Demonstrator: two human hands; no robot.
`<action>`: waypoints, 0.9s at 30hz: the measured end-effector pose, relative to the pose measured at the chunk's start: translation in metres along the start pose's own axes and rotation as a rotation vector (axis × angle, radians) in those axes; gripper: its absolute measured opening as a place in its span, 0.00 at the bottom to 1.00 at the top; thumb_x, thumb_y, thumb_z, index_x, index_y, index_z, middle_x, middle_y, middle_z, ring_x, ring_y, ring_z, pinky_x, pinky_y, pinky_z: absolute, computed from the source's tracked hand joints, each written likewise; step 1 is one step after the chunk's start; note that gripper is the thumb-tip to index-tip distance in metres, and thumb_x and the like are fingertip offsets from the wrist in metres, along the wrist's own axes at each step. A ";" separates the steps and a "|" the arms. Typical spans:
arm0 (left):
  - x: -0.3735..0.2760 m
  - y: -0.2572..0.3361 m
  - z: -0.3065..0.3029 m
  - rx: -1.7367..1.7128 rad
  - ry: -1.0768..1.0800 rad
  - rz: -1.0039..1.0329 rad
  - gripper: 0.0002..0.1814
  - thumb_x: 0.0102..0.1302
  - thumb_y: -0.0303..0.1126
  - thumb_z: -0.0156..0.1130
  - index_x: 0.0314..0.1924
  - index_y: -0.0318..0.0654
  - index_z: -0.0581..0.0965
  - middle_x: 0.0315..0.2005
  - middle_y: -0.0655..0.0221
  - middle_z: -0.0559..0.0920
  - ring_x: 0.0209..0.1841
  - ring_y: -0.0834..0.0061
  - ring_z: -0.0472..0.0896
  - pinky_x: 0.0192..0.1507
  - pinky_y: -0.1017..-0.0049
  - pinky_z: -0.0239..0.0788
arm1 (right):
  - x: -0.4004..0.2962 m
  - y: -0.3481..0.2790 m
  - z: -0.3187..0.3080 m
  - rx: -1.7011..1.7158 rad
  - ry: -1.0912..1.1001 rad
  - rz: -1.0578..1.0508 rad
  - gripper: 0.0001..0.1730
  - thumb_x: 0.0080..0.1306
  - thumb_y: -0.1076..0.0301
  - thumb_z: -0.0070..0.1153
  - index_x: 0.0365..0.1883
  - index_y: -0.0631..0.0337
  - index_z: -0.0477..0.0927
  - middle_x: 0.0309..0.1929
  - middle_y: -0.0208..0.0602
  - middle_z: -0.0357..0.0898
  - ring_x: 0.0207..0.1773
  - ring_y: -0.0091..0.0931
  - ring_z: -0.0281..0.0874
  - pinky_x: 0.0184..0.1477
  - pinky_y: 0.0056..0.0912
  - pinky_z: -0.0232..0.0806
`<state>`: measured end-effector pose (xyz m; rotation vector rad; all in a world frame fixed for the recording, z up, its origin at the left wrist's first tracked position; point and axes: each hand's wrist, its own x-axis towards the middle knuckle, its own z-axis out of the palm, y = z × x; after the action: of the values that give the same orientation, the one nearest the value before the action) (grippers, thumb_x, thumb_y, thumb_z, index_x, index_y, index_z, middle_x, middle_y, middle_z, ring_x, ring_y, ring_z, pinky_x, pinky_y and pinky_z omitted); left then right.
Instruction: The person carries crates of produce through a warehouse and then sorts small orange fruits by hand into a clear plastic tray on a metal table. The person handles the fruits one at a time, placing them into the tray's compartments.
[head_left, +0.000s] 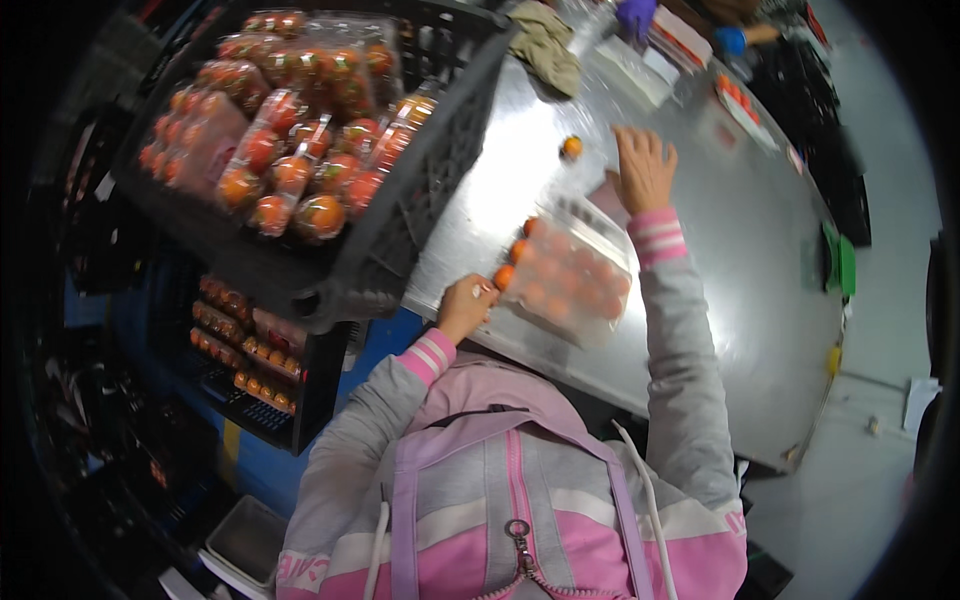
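Note:
On the steel table lies a clear plastic pack of tomatoes (571, 281), blurred by a film of plastic. Along its left side sit loose-looking orange tomatoes (504, 277); whether they are inside the pack is unclear. My left hand (466, 306) is beside the nearest of these, at the table's near edge. Its fingers are curled, with a small white bit at the fingertips that I cannot make out. My right hand (645, 171) reaches over the table beyond the pack, fingers spread and holding nothing visible. A single orange tomato (571, 146) lies to the left of that hand.
A black crate (420, 199) full of packed tomatoes stands at the left, above a lower black crate (300, 390) with more packs. A crumpled cloth (547, 49), a tomato tray (742, 109) and another person's purple-gloved hand (636, 19) are at the far side.

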<state>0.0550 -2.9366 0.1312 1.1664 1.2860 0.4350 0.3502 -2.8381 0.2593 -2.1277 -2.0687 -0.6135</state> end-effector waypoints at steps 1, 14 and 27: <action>0.000 0.003 -0.002 0.015 -0.002 -0.001 0.06 0.61 0.30 0.62 0.33 0.35 0.79 0.23 0.67 0.83 0.21 0.79 0.80 0.23 0.75 0.73 | -0.001 0.004 0.008 -0.025 0.031 0.034 0.35 0.50 0.68 0.67 0.57 0.44 0.70 0.57 0.31 0.71 0.63 0.35 0.63 0.62 0.61 0.53; 0.001 0.008 -0.007 -0.167 -0.101 -0.052 0.10 0.62 0.26 0.62 0.44 0.35 0.76 0.28 0.70 0.82 0.27 0.82 0.79 0.21 0.83 0.69 | -0.174 -0.065 -0.029 0.626 -0.272 -0.260 0.27 0.49 0.58 0.67 0.45 0.57 0.72 0.52 0.37 0.70 0.57 0.38 0.66 0.57 0.42 0.59; -0.023 0.031 -0.014 -0.126 -0.132 -0.093 0.30 0.56 0.19 0.63 0.61 0.41 0.72 0.24 0.74 0.78 0.21 0.85 0.72 0.17 0.81 0.64 | -0.089 0.011 -0.006 0.796 0.007 0.112 0.12 0.62 0.64 0.58 0.41 0.60 0.82 0.40 0.43 0.80 0.46 0.40 0.76 0.47 0.37 0.69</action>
<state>0.0456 -2.9361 0.1715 1.0089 1.1768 0.3595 0.3604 -2.9242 0.2348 -1.7216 -1.7395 0.2046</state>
